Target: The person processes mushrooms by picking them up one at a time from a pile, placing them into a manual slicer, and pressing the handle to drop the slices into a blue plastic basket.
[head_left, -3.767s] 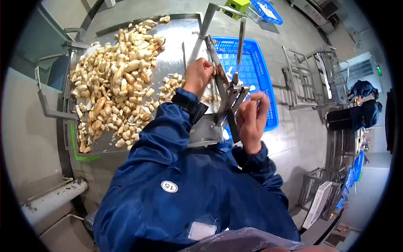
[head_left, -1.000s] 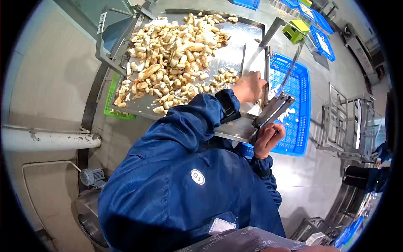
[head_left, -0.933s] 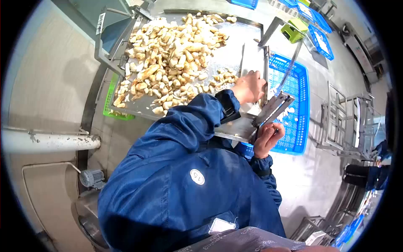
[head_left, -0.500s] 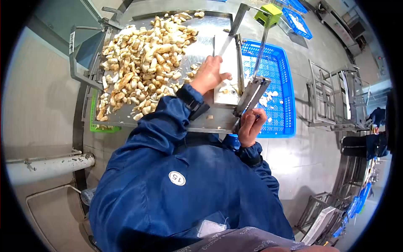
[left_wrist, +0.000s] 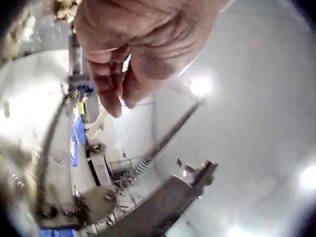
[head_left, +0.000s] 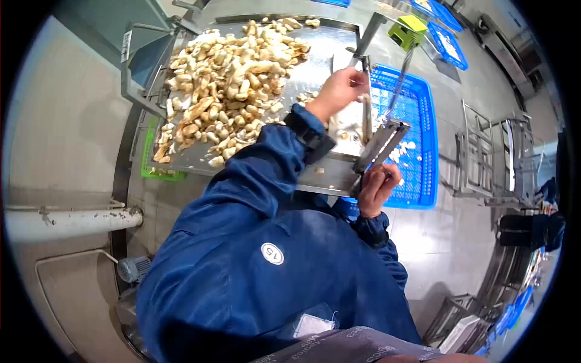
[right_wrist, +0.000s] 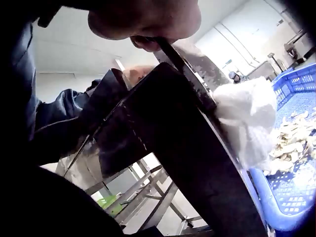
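Observation:
My left hand (head_left: 340, 91) is over the white board (head_left: 345, 139), close to the slanted metal frame of a bench cutter. Its thumb and fingertips pinch a pale sliver of mushroom (left_wrist: 98, 124), seen best in the left wrist view. My right hand (head_left: 378, 189) curls round the near end of the cutter's metal lever (head_left: 382, 145); in the right wrist view its fingers lie over a dark bar. A thin spring (head_left: 399, 81) runs from the lever up to the frame. Left of the board, a big pile of mushrooms (head_left: 236, 85) covers the steel table (head_left: 321, 45).
A blue plastic basket (head_left: 428, 145) with pale slices stands just right of the cutter. White cloth or plastic (right_wrist: 247, 116) hangs beside the lever. A green stool (head_left: 408, 31) and more blue baskets (head_left: 448, 45) are farther back. Metal racks (head_left: 490, 151) stand at right.
Half a second ago my left hand was at the small mushrooms left of the board; it has moved right, across the board to the cutter. My right hand stays at the lever's end.

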A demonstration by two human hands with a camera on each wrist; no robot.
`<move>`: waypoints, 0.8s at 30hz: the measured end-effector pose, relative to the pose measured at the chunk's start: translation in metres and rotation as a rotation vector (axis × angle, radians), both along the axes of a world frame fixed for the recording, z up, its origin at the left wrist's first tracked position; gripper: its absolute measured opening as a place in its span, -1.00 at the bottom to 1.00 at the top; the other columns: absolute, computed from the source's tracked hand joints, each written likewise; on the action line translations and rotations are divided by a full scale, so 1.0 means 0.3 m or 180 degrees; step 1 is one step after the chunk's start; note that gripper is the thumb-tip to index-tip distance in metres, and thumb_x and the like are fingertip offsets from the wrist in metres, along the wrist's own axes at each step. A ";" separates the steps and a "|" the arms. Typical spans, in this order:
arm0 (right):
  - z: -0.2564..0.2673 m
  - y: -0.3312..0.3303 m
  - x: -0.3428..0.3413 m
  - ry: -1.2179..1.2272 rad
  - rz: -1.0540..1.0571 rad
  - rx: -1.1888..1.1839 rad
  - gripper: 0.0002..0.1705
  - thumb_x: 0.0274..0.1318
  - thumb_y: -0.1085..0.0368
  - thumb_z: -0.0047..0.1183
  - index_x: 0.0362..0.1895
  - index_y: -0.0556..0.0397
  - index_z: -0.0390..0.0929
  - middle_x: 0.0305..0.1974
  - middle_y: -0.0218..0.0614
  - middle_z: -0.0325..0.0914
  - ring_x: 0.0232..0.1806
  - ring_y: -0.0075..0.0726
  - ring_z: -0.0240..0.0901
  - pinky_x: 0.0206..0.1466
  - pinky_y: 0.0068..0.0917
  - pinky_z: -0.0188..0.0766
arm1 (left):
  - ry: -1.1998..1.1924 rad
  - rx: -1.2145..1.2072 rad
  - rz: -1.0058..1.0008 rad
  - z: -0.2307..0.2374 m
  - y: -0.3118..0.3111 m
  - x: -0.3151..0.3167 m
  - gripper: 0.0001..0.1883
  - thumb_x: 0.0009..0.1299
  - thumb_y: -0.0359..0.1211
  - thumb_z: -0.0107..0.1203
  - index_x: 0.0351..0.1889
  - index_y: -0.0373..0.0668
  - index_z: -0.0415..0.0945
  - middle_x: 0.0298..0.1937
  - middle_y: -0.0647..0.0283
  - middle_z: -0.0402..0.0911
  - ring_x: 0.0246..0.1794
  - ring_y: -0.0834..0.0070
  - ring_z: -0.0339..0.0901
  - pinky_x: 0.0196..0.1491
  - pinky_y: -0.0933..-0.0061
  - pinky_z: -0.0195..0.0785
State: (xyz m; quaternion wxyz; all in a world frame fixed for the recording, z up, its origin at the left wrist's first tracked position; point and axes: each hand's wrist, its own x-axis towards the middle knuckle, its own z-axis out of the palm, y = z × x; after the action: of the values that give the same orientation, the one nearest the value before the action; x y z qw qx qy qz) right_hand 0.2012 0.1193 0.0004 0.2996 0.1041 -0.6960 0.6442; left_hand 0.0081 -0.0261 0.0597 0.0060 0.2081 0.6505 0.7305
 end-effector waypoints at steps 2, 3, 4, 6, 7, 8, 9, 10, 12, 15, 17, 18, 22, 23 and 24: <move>-0.001 0.005 -0.005 0.0105 0.0139 0.0018 -0.80 0.45 0.26 -0.23 0.08 -0.12 0.16 -0.41 -0.46 0.21 -0.53 -0.65 0.06 -0.53 -0.68 0.09 | 0.0024 -0.0102 -0.0189 0.122 0.045 0.061 -0.73 0.36 -0.38 0.19 -0.04 -0.29 0.50 -0.18 0.16 0.58 -0.23 0.46 0.59 -0.25 0.47 0.55; -0.002 0.008 -0.007 0.0169 0.0103 0.0077 -0.80 0.45 0.25 -0.23 0.08 -0.11 0.16 -0.41 -0.46 0.22 -0.53 -0.64 0.06 -0.53 -0.67 0.09 | 0.0152 -0.0334 -0.0241 0.144 0.056 0.069 -0.71 0.37 -0.34 0.19 -0.01 -0.27 0.51 -0.15 0.14 0.58 -0.20 0.43 0.60 -0.20 0.44 0.55; -0.001 0.009 -0.004 0.0105 0.0087 0.0087 -0.80 0.45 0.25 -0.23 0.08 -0.11 0.16 -0.40 -0.46 0.22 -0.53 -0.64 0.07 -0.53 -0.67 0.09 | 0.0743 -0.0773 -0.0107 0.145 0.037 0.069 -0.68 0.36 -0.31 0.19 0.02 -0.26 0.51 -0.11 0.12 0.58 -0.18 0.41 0.60 -0.17 0.41 0.53; -0.001 0.009 0.004 -0.0028 0.0052 0.0087 -0.79 0.45 0.25 -0.23 0.08 -0.11 0.16 -0.39 -0.45 0.23 -0.53 -0.62 0.08 -0.54 -0.66 0.09 | 0.1306 -0.1588 0.0150 0.109 -0.044 0.061 -0.64 0.34 -0.23 0.20 0.02 -0.23 0.54 -0.04 0.10 0.56 -0.20 0.34 0.61 -0.11 0.37 0.48; 0.000 0.010 0.005 -0.0009 0.0054 0.0075 -0.79 0.45 0.25 -0.23 0.08 -0.11 0.16 -0.39 -0.45 0.23 -0.52 -0.62 0.09 -0.54 -0.66 0.09 | 0.1140 -0.2201 0.0433 0.107 -0.100 0.074 -0.67 0.32 -0.22 0.21 -0.02 -0.19 0.56 -0.05 0.12 0.57 -0.23 0.32 0.61 -0.15 0.38 0.47; 0.000 0.009 0.004 0.0006 0.0067 0.0062 -0.79 0.45 0.26 -0.22 0.08 -0.11 0.16 -0.38 -0.45 0.23 -0.52 -0.62 0.09 -0.54 -0.66 0.09 | 0.0967 -0.2150 0.0701 0.063 -0.173 0.065 -0.71 0.29 -0.23 0.19 -0.10 -0.15 0.59 -0.13 0.11 0.57 -0.15 0.20 0.57 -0.06 0.28 0.43; -0.003 0.008 0.004 0.0019 0.0091 0.0050 -0.79 0.44 0.26 -0.22 0.08 -0.11 0.16 -0.38 -0.44 0.23 -0.52 -0.62 0.09 -0.54 -0.66 0.09 | 0.0842 -0.2365 0.1105 0.092 -0.255 0.094 -0.74 0.28 -0.25 0.18 -0.15 -0.18 0.58 -0.15 0.07 0.57 -0.13 0.14 0.55 -0.07 0.29 0.43; -0.022 0.013 0.004 0.0003 0.0096 -0.0015 -0.78 0.44 0.27 -0.21 0.09 -0.12 0.16 -0.37 -0.45 0.23 -0.51 -0.62 0.09 -0.53 -0.66 0.09 | 0.1071 -0.2965 0.1519 0.099 -0.343 0.099 -0.77 0.31 -0.25 0.16 -0.19 -0.18 0.58 -0.16 0.10 0.58 -0.15 0.16 0.54 -0.09 0.29 0.42; -0.028 0.015 0.000 0.0073 0.0114 -0.0001 -0.78 0.44 0.27 -0.21 0.10 -0.12 0.16 -0.36 -0.45 0.23 -0.51 -0.62 0.09 -0.53 -0.66 0.09 | 0.0331 -0.3206 0.2136 0.125 -0.510 0.149 -0.81 0.37 -0.22 0.13 -0.31 -0.14 0.54 -0.22 0.23 0.60 -0.18 0.32 0.55 -0.14 0.25 0.39; -0.011 0.005 0.002 0.0082 0.0181 -0.0076 -0.77 0.44 0.26 -0.22 0.11 -0.12 0.17 -0.34 -0.45 0.22 -0.49 -0.63 0.07 -0.52 -0.67 0.10 | 0.0278 -0.3768 0.2495 0.141 -0.664 0.241 -0.72 0.30 -0.19 0.23 -0.27 -0.21 0.50 -0.35 0.14 0.57 -0.33 0.24 0.54 -0.19 0.24 0.38; -0.003 0.005 0.003 0.0104 0.0216 -0.0059 -0.78 0.44 0.28 -0.23 0.11 -0.13 0.17 -0.34 -0.45 0.21 -0.49 -0.63 0.06 -0.51 -0.67 0.11 | 0.0063 -0.4011 0.2378 0.143 -0.659 0.297 -0.68 0.26 -0.21 0.27 -0.16 -0.19 0.51 -0.31 0.12 0.57 -0.29 0.18 0.55 -0.18 0.21 0.39; -0.005 0.004 0.003 0.0120 0.0212 -0.0073 -0.79 0.45 0.30 -0.25 0.10 -0.12 0.17 -0.35 -0.45 0.20 -0.49 -0.63 0.05 -0.52 -0.68 0.10 | 0.0471 -0.3799 0.2329 0.055 -0.690 0.295 -0.63 0.24 -0.22 0.29 -0.06 -0.14 0.50 -0.20 0.09 0.56 -0.22 0.13 0.55 -0.16 0.19 0.40; -0.026 0.007 0.004 0.0022 0.0140 -0.0274 -0.81 0.41 0.35 -0.21 0.04 0.06 0.20 -0.39 -0.36 0.26 -0.50 -0.56 0.15 -0.42 -0.57 0.18 | 0.0679 -0.3871 0.2326 0.037 -0.685 0.306 -0.69 0.27 -0.31 0.22 -0.04 -0.15 0.49 -0.11 0.06 0.51 -0.16 0.10 0.55 -0.14 0.19 0.41; -0.029 0.013 0.007 0.0049 0.0138 -0.0231 -0.81 0.42 0.35 -0.21 0.05 0.06 0.20 -0.40 -0.36 0.25 -0.50 -0.56 0.15 -0.42 -0.57 0.18 | 0.0553 -0.3671 0.2402 0.031 -0.691 0.297 -0.75 0.26 -0.33 0.19 -0.13 -0.19 0.53 -0.20 0.08 0.55 -0.23 0.15 0.57 -0.17 0.23 0.42; -0.026 0.012 0.005 0.0079 0.0148 -0.0197 -0.80 0.42 0.34 -0.21 0.05 0.06 0.20 -0.40 -0.36 0.25 -0.50 -0.56 0.15 -0.42 -0.56 0.18 | 0.0242 -0.3493 0.2383 0.053 -0.684 0.295 -0.77 0.26 -0.33 0.19 -0.16 -0.20 0.55 -0.23 0.09 0.57 -0.26 0.19 0.58 -0.19 0.26 0.43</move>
State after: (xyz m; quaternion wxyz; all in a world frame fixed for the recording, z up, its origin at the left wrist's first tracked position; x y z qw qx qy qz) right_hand 0.2026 0.1229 -0.0074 0.2962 0.1189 -0.6694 0.6708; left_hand 0.0967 -0.2314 0.0756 -0.1661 -0.0395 0.9561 0.2382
